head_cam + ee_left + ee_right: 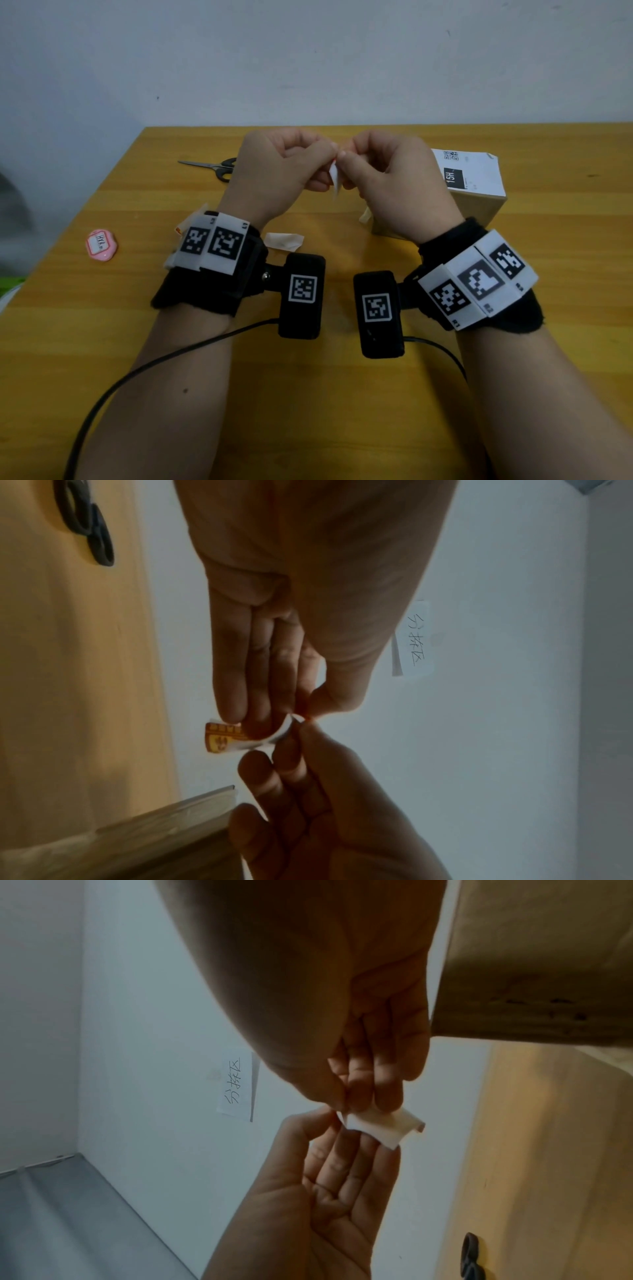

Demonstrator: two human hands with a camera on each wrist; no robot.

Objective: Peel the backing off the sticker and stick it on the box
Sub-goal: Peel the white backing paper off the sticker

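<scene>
A small sticker (336, 179) hangs between both hands above the wooden table (342, 394). Its face is orange and red (222, 737) in the left wrist view; its white backing (377, 1127) shows curled in the right wrist view. My left hand (325, 154) pinches it at the top between thumb and fingers, and my right hand (349, 157) pinches the same top corner from the other side. The cardboard box (479, 205), brown with a white printed label, stands on the table just right of my right hand.
Black-handled scissors (212, 167) lie at the back left. A pink tag (101, 245) sits near the left edge. Scraps of white paper (284, 241) lie near my wrists. Cables trail from both wrist cameras. A handwritten note (414, 639) hangs on the wall.
</scene>
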